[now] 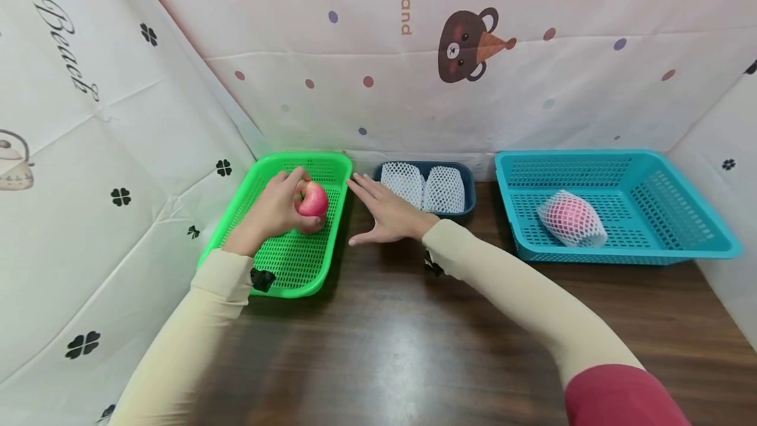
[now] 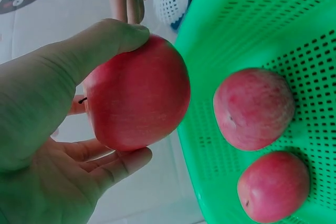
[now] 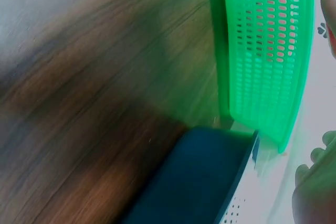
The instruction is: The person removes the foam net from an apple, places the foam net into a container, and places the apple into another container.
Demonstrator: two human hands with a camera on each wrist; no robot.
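My left hand (image 1: 276, 208) grips a red apple (image 2: 137, 95) between thumb and fingers, its stem toward the palm. The apple is held above the green basket (image 1: 307, 289). Inside that basket lie two more apples, one mottled apple (image 2: 254, 108) and one smoother apple (image 2: 274, 186); in the head view they are mostly hidden. My right hand (image 1: 390, 212) is spread with straight fingers, holding nothing, between the green basket and a dark blue tray (image 1: 470, 192). Its fingertips come close to the basket's right rim; whether they touch it I cannot tell.
Two white foam nets (image 1: 403, 183) stand in the dark blue tray. On the right, a blue basket (image 1: 680, 256) holds a pink fruit in a foam net (image 1: 570, 219). Dark wooden table (image 1: 378, 347) extends in front; printed cloth (image 1: 355, 71) hangs behind and at the sides.
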